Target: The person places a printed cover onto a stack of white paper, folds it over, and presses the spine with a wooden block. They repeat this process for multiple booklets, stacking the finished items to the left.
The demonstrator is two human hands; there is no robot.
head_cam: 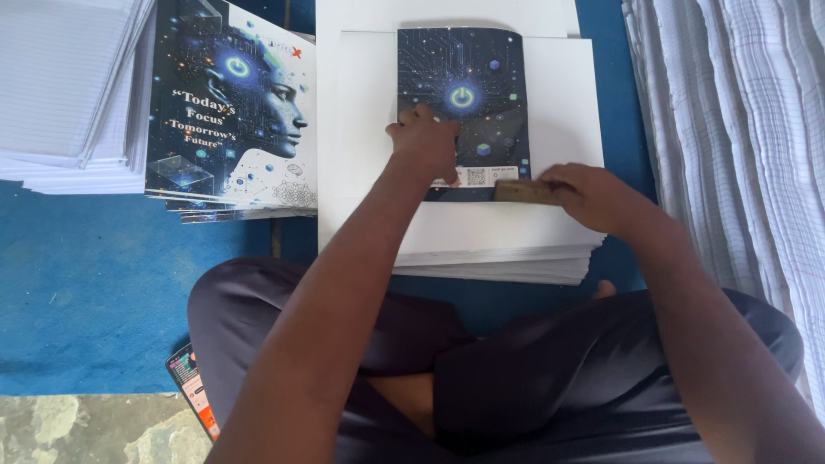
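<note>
Head view: we are sitting cross-legged on the blue floor [103, 283], a white sheet stack [559, 232] lying straight ahead. On it the dark printed cover [481, 69] is standing lengthwise away from us. Our left hand [425, 142] is pressing it flat; our right hand [597, 193] is gripping a wooden block [524, 191] at its bottom edge.

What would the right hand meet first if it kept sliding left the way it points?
Probably the left hand, pressed flat on the dark printed cover; the right hand pushes a brown wooden block toward it.
</note>
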